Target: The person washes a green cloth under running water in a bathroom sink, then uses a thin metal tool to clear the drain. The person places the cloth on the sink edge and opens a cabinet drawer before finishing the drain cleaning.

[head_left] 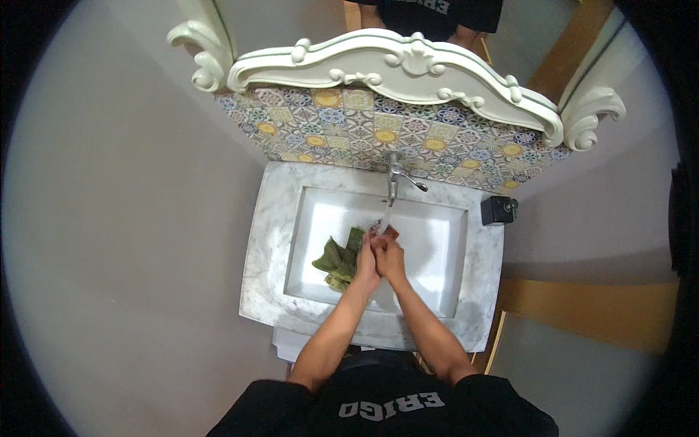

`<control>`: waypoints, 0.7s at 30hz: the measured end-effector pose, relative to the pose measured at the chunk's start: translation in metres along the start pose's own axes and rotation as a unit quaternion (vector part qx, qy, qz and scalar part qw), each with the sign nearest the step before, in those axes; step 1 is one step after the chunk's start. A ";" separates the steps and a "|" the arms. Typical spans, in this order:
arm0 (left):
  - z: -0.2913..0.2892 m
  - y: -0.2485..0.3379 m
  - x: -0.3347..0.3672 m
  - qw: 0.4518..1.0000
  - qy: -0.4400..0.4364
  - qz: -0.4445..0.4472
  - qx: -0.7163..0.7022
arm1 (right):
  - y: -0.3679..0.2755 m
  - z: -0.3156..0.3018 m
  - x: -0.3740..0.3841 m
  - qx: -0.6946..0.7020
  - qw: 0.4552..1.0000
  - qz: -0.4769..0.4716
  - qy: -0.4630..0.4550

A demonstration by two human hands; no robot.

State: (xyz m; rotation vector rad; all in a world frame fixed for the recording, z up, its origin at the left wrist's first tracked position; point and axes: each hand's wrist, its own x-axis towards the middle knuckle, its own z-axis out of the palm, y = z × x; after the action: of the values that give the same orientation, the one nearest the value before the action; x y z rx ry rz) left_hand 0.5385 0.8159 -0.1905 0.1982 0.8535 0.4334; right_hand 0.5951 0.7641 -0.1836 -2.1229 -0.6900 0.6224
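My left hand (368,264) and my right hand (391,259) are pressed close together over the sink, under the running tap (394,182). Between their fingers is a small reddish-brown cloth (392,232), with one corner sticking out past my right hand. Water falls from the spout onto it and hides part of it. Both hands are closed on the cloth, though most of my fingertips are hidden. A crumpled dark green cloth (330,255) lies in the white sink basin (429,280), just left of my left hand.
Grey-veined marble (266,247) surrounds the basin. A small black container (498,210) stands at the counter's right edge. Patterned tiles (331,131) and a mirror with an ornate cream frame (415,62) rise behind the tap. A plain wall (131,218) is on the left.
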 end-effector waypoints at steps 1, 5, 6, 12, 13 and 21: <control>-0.006 0.007 0.033 0.997 0.004 -0.072 0.005 | -0.002 0.008 -0.009 -0.010 0.994 -0.078 0.071; -0.040 0.031 0.097 0.988 -0.040 -0.149 0.004 | -0.080 -0.023 -0.041 -0.045 0.996 -0.061 -0.042; -0.038 0.026 0.096 0.989 -0.073 -0.130 0.007 | -0.081 -0.024 -0.045 -0.065 0.994 -0.068 -0.053; -0.016 -0.023 0.052 0.999 -0.016 -0.020 0.036 | -0.021 -0.023 0.037 -0.199 0.980 -0.011 0.031; 0.000 -0.022 0.039 0.994 0.010 -0.004 0.112 | -0.007 -0.032 0.048 -0.161 0.986 0.030 0.029; 0.001 -0.004 0.014 0.992 0.058 0.000 0.108 | 0.016 0.004 0.047 -0.105 0.988 0.061 0.095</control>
State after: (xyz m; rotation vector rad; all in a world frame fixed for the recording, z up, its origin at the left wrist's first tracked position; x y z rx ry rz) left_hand 0.5481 0.8189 -0.2008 0.3751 1.0154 0.3537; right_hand 0.6309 0.7882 -0.2080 -2.3967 -0.5432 0.4183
